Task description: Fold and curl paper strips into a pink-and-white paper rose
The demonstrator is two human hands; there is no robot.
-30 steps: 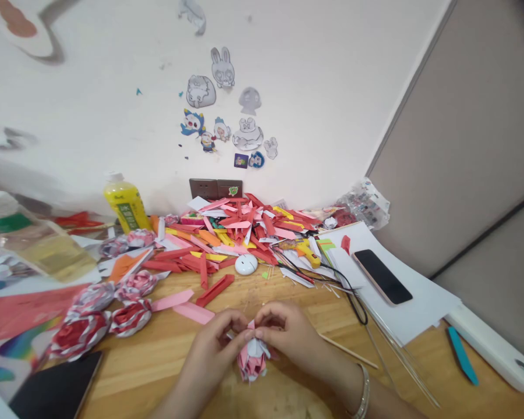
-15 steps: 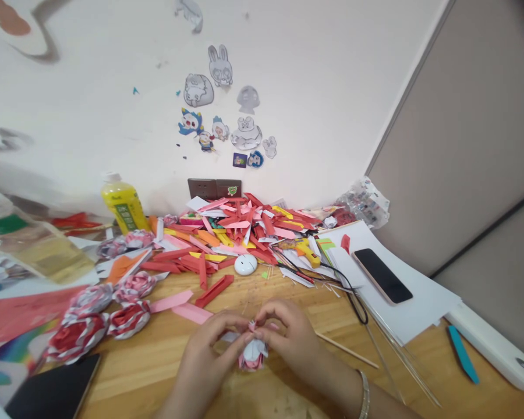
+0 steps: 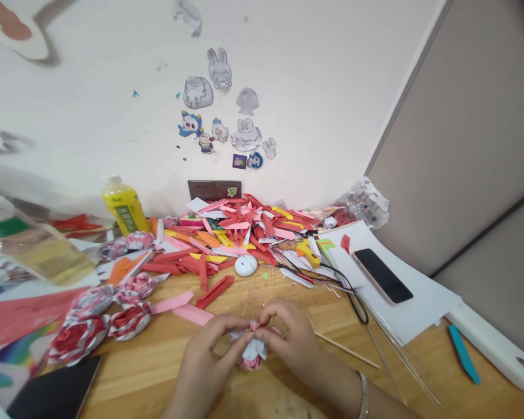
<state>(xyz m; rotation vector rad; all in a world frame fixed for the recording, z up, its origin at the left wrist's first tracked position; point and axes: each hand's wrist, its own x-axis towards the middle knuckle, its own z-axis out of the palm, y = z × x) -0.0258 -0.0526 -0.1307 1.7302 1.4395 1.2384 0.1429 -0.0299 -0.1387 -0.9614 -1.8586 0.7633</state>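
At the far left of the pale wooden counter (image 3: 135, 372), four crumpled paper roses in red, pink and white (image 3: 79, 337) lie clustered near a flat black rectangular object (image 3: 55, 389). To their right, two folded pale-pink paper strips (image 3: 192, 314) lie beyond your left hand.

Your left hand (image 3: 213, 349) comes up from the lower edge, its forearm slanting inward to the right. The index finger arches over from above and the thumb extends from below; both tips are pinched on the narrow end of a small pink-and-white folded-paper flower (image 3: 254, 350). The flower is held between your two hands at centre, its pink petalled end towards you and its narrow end away.

Your right hand (image 3: 288, 331) mirrors this: forearm slanting inward from the lower right, index finger bent, thumb pointing left, both closed on the same narrow end. The remaining fingers are largely hidden. A pale metallic bracelet (image 3: 364, 396) circles your right wrist. Just beyond that forearm lies a thin light-wood stick (image 3: 347, 350); farther right, a teal elongated object (image 3: 463, 355).
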